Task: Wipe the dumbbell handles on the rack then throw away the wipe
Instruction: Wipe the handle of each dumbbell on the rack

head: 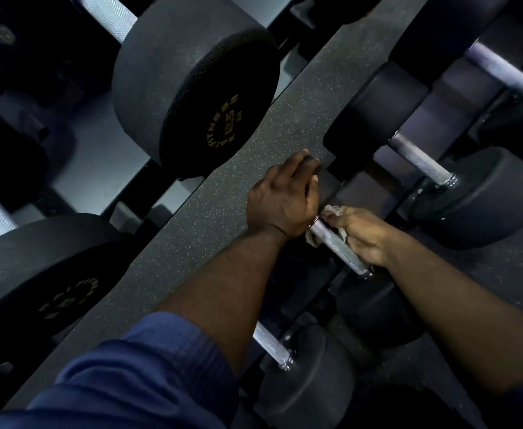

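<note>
A knurled silver dumbbell handle (pixel 336 244) runs diagonally across the lower tier of the rack. My right hand (pixel 362 235) is wrapped around it with a crumpled white wipe (pixel 331 211) pressed against the metal. My left hand (pixel 285 198) grips the black head of the same dumbbell at the handle's upper end, fingers curled over its edge. The handle's lower end shows bare beside a chrome collar.
More black dumbbells lie on the lower tier, one with its handle (pixel 421 161) to the right and another handle (pixel 271 345) below. Large heads (pixel 192 85) marked 125 sit on the upper tier. Speckled rubber floor (pixel 210 205) runs between.
</note>
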Action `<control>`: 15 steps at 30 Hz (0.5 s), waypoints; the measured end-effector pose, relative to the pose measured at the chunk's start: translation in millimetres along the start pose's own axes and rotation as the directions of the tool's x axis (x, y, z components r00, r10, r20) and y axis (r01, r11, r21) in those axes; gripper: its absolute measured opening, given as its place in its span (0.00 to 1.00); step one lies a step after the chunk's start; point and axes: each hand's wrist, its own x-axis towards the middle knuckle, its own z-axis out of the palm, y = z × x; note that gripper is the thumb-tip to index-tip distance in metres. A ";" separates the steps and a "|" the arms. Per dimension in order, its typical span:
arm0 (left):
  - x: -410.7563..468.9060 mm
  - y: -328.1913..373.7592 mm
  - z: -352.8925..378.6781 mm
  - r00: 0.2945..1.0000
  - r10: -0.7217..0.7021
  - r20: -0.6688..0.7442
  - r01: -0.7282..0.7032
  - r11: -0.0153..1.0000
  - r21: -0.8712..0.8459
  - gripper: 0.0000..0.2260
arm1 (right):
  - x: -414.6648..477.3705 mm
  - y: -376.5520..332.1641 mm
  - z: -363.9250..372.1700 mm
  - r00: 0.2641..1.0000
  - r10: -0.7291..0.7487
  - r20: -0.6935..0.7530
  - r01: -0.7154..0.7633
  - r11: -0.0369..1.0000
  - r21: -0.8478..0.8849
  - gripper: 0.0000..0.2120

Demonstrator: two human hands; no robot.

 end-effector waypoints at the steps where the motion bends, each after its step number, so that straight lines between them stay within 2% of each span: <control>1: 0.2 -0.2 -0.1 1.000 -0.002 0.004 0.002 1.000 -0.001 0.18 | -1.3 0.1 3.9 1.000 -0.030 -0.004 0.030 0.999 -0.023 0.09; 3: 0.1 0.2 -0.3 1.000 -0.002 0.008 0.002 1.000 -0.001 0.18 | -0.5 0.7 9.4 0.990 -0.112 -0.084 0.109 0.993 -0.046 0.06; 5: 0.1 1.1 -1.7 1.000 0.000 0.006 0.000 1.000 -0.005 0.18 | 0.4 0.9 9.7 0.967 -0.188 -0.175 0.169 0.979 -0.117 0.07; 7: 0.0 1.7 -2.0 1.000 0.001 0.001 -0.001 1.000 -0.003 0.18 | 4.4 1.7 3.8 0.944 -0.200 -0.263 0.175 0.978 -0.117 0.09; 9: -0.2 1.8 -2.0 1.000 0.004 -0.008 -0.004 1.000 -0.004 0.18 | 3.8 0.3 -0.1 0.945 -0.206 -0.255 0.208 0.978 -0.017 0.10; 12: -0.5 1.3 -1.0 1.000 0.008 -0.016 -0.008 1.000 -0.006 0.17 | 2.6 5.2 -1.1 0.944 -0.269 -0.190 0.288 0.955 0.075 0.21; 13: -0.7 1.0 -0.8 1.000 0.008 -0.017 -0.008 1.000 -0.002 0.17 | 2.1 9.6 1.9 0.927 -0.306 -0.219 0.321 0.946 0.040 0.21; 15: -0.6 1.0 -0.7 1.000 0.010 -0.020 -0.010 1.000 0.010 0.17 | 3.3 18.5 7.1 0.842 -0.422 -0.335 0.350 0.901 -0.254 0.14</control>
